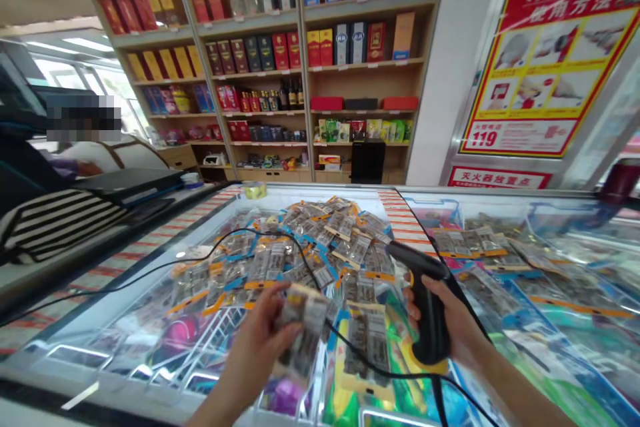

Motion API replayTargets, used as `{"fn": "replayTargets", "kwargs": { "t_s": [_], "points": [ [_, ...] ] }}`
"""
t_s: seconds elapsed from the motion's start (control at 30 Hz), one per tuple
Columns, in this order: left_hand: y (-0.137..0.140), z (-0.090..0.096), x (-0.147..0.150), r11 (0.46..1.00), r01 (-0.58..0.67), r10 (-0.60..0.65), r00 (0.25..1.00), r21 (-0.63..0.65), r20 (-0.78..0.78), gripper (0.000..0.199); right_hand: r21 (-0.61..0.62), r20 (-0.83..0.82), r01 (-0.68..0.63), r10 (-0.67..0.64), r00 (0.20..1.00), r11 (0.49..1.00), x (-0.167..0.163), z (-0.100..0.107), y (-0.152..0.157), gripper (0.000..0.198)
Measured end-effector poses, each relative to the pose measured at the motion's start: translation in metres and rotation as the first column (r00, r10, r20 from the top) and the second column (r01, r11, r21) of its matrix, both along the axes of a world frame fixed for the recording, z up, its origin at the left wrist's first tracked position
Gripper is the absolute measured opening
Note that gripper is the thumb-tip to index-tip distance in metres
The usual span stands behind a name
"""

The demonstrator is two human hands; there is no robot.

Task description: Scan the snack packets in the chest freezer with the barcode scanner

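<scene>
My left hand (270, 330) grips a small clear snack packet (306, 327), blurred by motion, with printed text on its label side. In my right hand (445, 313) is a black handheld barcode scanner (427, 303), its head pointing left toward the packets. A black cable (370, 363) runs from its handle and loops across the glass to the left. Beyond both hands lies a heap of similar packets (345, 227) with orange and blue edges. One more packet (367, 347) lies flat between my hands.
The heap rests on a glass-topped freezer (140, 320) with wire baskets and coloured bags inside. A second freezer (565, 293) with packets stands to the right. Shelves (300, 70) of boxes line the back wall. At left, a person (110, 147) is behind a counter with a striped bag (60, 220).
</scene>
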State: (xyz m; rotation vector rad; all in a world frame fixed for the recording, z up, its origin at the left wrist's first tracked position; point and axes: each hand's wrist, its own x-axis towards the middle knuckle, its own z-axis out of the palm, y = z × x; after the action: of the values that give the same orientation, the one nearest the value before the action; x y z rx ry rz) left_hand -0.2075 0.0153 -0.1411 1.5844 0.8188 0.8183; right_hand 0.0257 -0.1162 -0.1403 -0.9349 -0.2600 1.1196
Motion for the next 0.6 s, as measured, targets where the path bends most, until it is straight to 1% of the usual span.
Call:
{"fn": "replayTargets", "kwargs": {
  "t_s": [0.07,0.13,0.2,0.27,0.37,0.43,0.47,0.53,0.57,0.6],
  "points": [
    [0.013,0.015,0.034,1.0,0.008,-0.006,0.976,-0.008,0.217,0.054,-0.006,0.122,0.027,-0.026,0.992,1.0,-0.005,0.007,0.007,0.019],
    [0.026,0.025,0.07,0.999,0.035,-0.021,0.921,-0.028,0.389,0.057,-0.002,0.264,0.095,-0.092,0.96,0.995,-0.012,0.014,0.018,0.021],
    [0.033,0.029,0.101,0.991,0.105,-0.056,0.877,-0.077,0.478,0.053,0.023,0.352,0.166,-0.164,0.921,0.986,-0.019,0.023,0.031,0.025],
    [0.034,0.025,0.122,0.978,0.17,-0.082,0.849,-0.123,0.522,0.049,0.099,0.366,0.208,-0.23,0.902,0.973,-0.025,0.03,0.043,0.027],
    [0.026,0.014,0.134,0.948,0.233,-0.064,0.807,-0.216,0.588,0.048,0.185,0.331,0.274,-0.322,0.887,0.944,-0.027,0.034,0.058,0.026],
    [0.017,0.009,0.134,0.902,0.322,-0.068,0.764,-0.287,0.642,0.049,0.216,0.337,0.335,-0.392,0.856,0.917,-0.027,0.033,0.066,0.025],
    [0.012,0.007,0.133,0.87,0.377,-0.083,0.746,-0.316,0.661,0.049,0.23,0.346,0.362,-0.423,0.837,0.903,-0.027,0.033,0.069,0.025],
    [0.006,0.008,0.129,0.808,0.475,-0.148,0.736,-0.348,0.661,0.048,0.25,0.366,0.392,-0.462,0.808,0.885,-0.025,0.035,0.074,0.025],
    [0.007,0.01,0.127,0.791,0.505,-0.19,0.74,-0.346,0.645,0.047,0.257,0.377,0.398,-0.471,0.798,0.881,-0.024,0.038,0.075,0.024],
    [0.01,0.012,0.124,0.787,0.517,-0.224,0.748,-0.337,0.625,0.046,0.258,0.389,0.398,-0.471,0.792,0.881,-0.022,0.041,0.075,0.022]
  ]
}}
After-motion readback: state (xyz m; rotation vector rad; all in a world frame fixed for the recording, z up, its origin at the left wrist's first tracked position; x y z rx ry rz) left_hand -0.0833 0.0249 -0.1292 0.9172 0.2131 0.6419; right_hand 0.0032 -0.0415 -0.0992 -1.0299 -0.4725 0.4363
